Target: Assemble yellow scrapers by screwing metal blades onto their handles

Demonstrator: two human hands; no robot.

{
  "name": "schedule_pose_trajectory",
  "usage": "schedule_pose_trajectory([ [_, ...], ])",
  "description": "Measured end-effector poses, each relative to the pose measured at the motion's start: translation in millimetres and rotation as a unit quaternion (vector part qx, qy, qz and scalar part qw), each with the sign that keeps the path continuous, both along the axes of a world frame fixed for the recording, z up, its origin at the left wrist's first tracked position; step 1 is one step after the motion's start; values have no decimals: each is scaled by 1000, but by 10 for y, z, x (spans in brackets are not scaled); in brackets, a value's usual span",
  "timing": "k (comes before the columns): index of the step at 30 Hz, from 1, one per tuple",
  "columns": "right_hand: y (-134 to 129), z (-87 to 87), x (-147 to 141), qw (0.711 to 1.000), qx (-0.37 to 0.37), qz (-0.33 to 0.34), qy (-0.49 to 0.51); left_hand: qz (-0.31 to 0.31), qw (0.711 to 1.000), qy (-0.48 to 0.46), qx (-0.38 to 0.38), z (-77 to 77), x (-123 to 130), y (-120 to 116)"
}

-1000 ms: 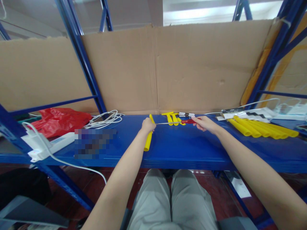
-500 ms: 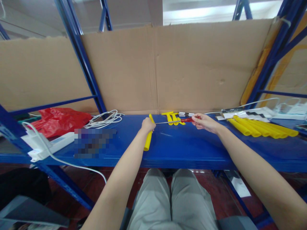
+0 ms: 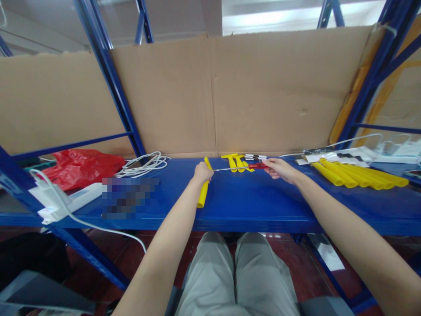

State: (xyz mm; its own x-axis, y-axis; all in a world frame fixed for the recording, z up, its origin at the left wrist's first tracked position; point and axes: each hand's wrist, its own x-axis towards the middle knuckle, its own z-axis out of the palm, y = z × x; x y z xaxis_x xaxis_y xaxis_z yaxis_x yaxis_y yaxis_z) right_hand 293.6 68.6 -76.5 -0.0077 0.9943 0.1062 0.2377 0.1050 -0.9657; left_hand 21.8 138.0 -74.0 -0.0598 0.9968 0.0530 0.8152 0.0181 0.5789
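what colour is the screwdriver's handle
Red; the handle shows best in the head view.

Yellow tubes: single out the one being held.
The tube in the left hand, with the screwdriver pointing toward it; the other tubes lie together at right.

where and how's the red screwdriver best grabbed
Probably by its red handle, from the right side, as the right hand does: the handle is the thicker end and faces right, while the thin metal shaft runs left to the yellow tube in the left hand.
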Motion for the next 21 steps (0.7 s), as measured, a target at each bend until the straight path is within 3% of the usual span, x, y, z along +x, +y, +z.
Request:
schedule_pose_trajectory([
  [5,-57,27,4,998,5,55,15,0,1000,-1,-4,39,3,-59],
  [11,-52,23,-11,999,41,22,-15,2,1000,10,-10,54,11,-77],
  [15,-17,8,-13,997,27,-15,-71,4,1000,7,-9,29,10,-43],
  [21,-42,-3,11,999,23,34,-36,-3,1000,11,-13,62,2,-86],
])
